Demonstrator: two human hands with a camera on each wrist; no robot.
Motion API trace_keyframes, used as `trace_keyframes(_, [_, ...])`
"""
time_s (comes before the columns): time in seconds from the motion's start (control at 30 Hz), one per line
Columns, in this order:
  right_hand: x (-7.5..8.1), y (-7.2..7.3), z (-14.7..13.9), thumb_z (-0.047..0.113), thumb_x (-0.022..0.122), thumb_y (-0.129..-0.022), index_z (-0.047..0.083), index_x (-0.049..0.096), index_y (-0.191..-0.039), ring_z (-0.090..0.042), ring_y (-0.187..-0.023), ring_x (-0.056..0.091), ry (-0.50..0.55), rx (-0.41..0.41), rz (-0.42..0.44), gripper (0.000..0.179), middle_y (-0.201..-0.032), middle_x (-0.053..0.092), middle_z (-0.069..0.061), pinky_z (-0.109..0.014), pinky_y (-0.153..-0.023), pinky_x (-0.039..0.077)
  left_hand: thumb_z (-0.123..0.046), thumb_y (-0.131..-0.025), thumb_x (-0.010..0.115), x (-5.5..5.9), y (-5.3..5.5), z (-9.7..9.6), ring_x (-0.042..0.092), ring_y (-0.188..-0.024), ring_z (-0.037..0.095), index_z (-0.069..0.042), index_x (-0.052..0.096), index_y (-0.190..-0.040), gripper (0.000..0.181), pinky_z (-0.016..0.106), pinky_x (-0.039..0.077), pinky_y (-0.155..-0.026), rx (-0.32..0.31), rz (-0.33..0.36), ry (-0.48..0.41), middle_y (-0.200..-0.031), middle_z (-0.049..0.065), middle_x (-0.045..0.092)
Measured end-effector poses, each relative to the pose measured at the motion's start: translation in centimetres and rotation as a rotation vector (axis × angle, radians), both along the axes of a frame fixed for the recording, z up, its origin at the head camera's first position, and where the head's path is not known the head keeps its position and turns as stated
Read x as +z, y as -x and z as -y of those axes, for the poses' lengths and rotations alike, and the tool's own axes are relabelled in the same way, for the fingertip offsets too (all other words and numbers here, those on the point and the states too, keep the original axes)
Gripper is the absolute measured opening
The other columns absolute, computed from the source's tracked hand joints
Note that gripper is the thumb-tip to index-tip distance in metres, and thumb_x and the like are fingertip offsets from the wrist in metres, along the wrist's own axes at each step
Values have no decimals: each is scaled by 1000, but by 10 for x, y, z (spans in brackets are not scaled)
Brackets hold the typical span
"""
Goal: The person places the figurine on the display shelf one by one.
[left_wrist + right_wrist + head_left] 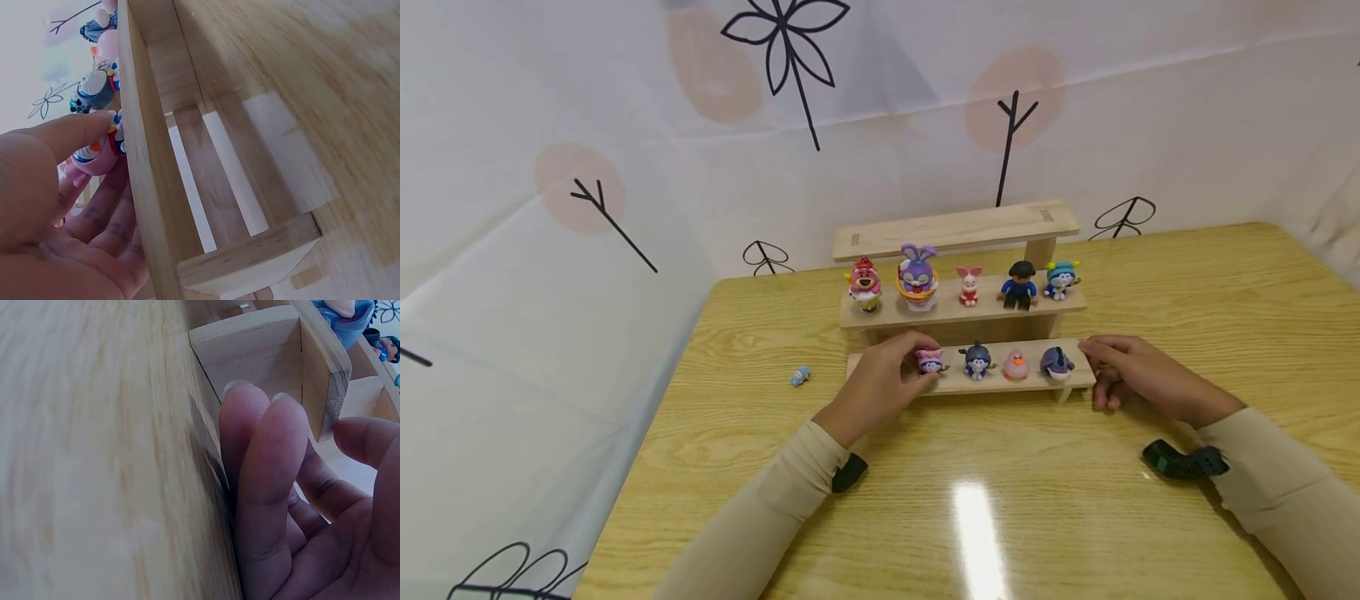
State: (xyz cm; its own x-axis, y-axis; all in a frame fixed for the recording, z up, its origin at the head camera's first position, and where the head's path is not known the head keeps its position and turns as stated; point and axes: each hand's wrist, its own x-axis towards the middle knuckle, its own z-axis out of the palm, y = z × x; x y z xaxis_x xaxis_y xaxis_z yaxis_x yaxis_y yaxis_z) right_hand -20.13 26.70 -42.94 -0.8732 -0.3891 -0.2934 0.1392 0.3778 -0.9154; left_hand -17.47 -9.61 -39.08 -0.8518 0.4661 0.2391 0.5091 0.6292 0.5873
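Note:
On the lower step of a tiered wooden display shelf (958,382), my left hand (882,379) pinches a pink-hooded toy figurine (930,362) between thumb and fingers. In the left wrist view that figurine (100,160) stands at the step's front edge, partly covered by the thumb. To its right on the same step are a dark-hooded figurine (977,361), a pink duck figurine (1016,365) and a blue-grey donkey figurine (1057,364). My right hand (1142,375) grips the right end of the lower step, thumb at the plank's corner (332,403), other fingers curled beside the support.
The middle step holds a bear (865,286), a purple rabbit (917,277), a piglet (969,286), a black-haired toy person (1019,285) and a teal-hooded figurine (1061,280). A small light-blue figurine (801,376) lies on the wooden table (760,333). Patterned cloth (895,158) hangs behind.

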Motion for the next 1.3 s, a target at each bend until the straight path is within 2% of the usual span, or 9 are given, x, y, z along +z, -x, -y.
trace_keyframes(0.2, [-1, 0, -1, 46, 37, -108, 1, 53, -105, -23, -64, 66, 0, 2, 0, 48, -79, 63, -11, -37, -57, 59, -19, -93, 73, -1, 0, -1, 60, -92, 10, -13, 61, -123, 33, 21, 53, -79, 12, 24, 18, -112, -1, 67])
trace_keyframes(0.47, [-1, 1, -1, 46, 37, -108, 2, 53, -104, -23, -63, 66, -1, 1, 0, 47, -79, 63, -11, -38, -57, 59, -20, -92, 74, -1, 0, -2, 60, -95, 9, -14, 60, -126, 37, 25, 54, -83, 23, 21, 41, -117, -1, 67])
trace_keyframes(0.7, [-3, 1, -1, 47, 37, -108, 1, 52, -103, -23, -63, 66, -1, -3, 2, 48, -79, 63, -12, -38, -57, 59, -21, -92, 74, 1, -1, 1, 62, -102, 11, -14, 60, -128, 39, 30, 56, -91, 40, 35, 40, -119, -1, 67])
trace_keyframes(0.93, [-3, 1, -1, 47, 37, -108, 1, 53, -105, -23, -64, 66, -6, -3, 1, 49, -81, 63, -12, -38, -57, 59, -21, -91, 76, 3, -4, 8, 65, -102, 11, -15, 60, -129, 42, 27, 56, -92, 52, 42, 50, -115, -1, 67])
trace_keyframes(1.1, [-4, 2, -2, 48, 37, -108, 1, 52, -103, -24, -64, 66, -7, -7, 3, 49, -81, 62, -12, -38, -57, 59, -22, -91, 76, 3, -4, 15, 65, -101, 11, -15, 61, -129, 41, 28, 56, -91, 58, 28, 66, -111, 0, 68])
trace_keyframes(1.3, [-4, 1, -2, 47, 37, -108, 2, 51, -101, -24, -64, 66, -6, -5, 2, 48, -81, 60, -12, -38, -57, 58, -24, -92, 75, 3, -6, 24, 64, -102, 11, -16, 60, -129, 41, 29, 56, -91, 84, 44, 69, -112, 0, 68])
